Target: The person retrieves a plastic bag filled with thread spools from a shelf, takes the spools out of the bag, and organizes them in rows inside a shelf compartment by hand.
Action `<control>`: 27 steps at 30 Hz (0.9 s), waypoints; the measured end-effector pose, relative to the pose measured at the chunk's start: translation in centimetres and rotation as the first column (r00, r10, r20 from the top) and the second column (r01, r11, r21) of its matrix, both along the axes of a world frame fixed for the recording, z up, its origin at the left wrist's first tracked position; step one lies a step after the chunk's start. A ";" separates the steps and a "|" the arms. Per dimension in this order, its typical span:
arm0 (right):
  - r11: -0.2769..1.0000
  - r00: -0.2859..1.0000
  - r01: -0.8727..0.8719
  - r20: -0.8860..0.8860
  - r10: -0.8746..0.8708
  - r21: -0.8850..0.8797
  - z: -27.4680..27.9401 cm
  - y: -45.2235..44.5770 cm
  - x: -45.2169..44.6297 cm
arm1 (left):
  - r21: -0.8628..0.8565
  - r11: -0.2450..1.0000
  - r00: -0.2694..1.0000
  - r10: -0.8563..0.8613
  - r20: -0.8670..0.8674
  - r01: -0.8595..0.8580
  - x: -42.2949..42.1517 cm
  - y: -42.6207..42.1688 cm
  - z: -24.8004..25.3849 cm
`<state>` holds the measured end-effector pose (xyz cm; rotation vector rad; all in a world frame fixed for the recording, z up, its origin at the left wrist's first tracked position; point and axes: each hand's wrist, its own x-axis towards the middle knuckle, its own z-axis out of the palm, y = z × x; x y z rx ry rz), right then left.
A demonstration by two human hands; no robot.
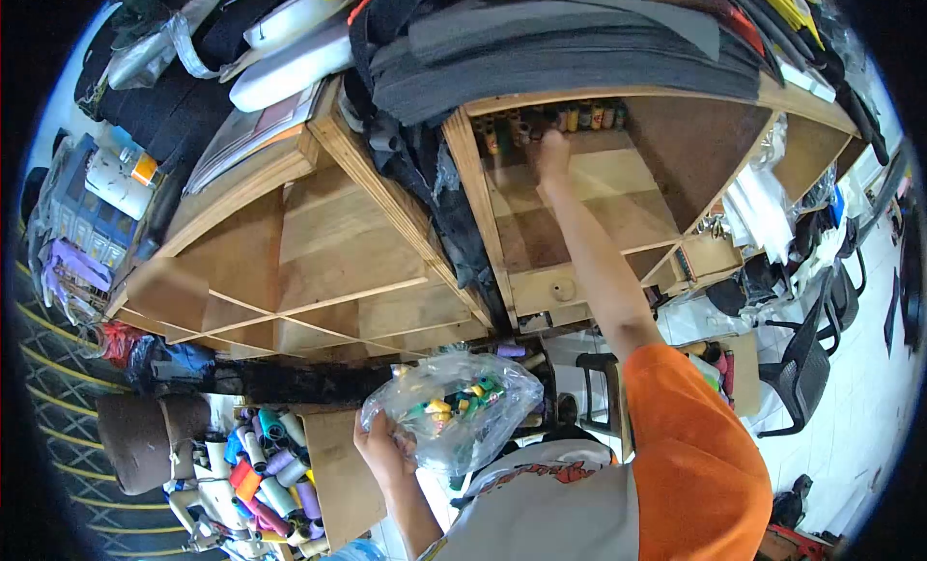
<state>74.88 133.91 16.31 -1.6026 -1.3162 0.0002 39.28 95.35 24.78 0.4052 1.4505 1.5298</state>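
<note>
A clear plastic bag (473,406) with several small green and yellow spools inside hangs in front of my body. My left hand (384,445) is closed on its left edge. My right arm reaches up into a wooden shelf compartment (603,184). There my right hand (552,151) is at the row of small spools (594,115) standing along the back. Its fingers look closed near the spools, but what they hold, if anything, is too small to tell.
Empty-looking wooden cubbies (338,233) stand to the left. Dark folded fabric (579,54) lies on top of the shelf. A cardboard box (338,479) and a heap of coloured thread cones (266,464) are at the lower left. Black chairs (806,368) stand at the right.
</note>
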 end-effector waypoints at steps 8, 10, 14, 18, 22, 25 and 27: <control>0.989 0.996 -0.020 0.094 0.006 0.150 -0.9 1.2 -1.6 | -0.010 1.000 1.000 0.016 -0.020 -0.016 -1.0 0.1 -0.9; 0.989 1.000 0.004 0.029 -0.009 0.145 -0.7 0.9 -1.9 | -0.008 1.000 0.999 0.014 -0.038 -0.014 -0.9 0.3 -0.8; 0.998 1.000 0.024 -0.019 -0.025 -0.066 -1.2 1.0 -1.3 | -0.024 0.999 0.999 0.037 -0.026 -0.038 -0.5 0.7 -0.1; 0.999 0.946 -0.018 -0.324 0.003 -0.044 -1.2 -0.6 -0.2 | -0.036 0.998 0.998 0.056 -0.017 -0.056 -0.6 0.8 0.6; 0.796 0.054 -0.481 -0.894 0.445 0.367 10.1 -15.3 -3.4 | -0.010 0.996 0.994 0.093 -0.049 -0.094 -0.7 1.0 0.6; 0.125 -0.417 -0.665 -0.504 0.756 0.736 8.3 -23.6 -6.1 | -0.049 0.998 0.997 0.045 -0.065 -0.049 -0.7 0.8 1.6; -0.198 -0.429 -0.902 -0.752 0.500 0.383 9.0 -27.0 -9.7 | 0.027 1.000 1.000 -0.004 -0.018 0.004 -0.8 0.0 1.9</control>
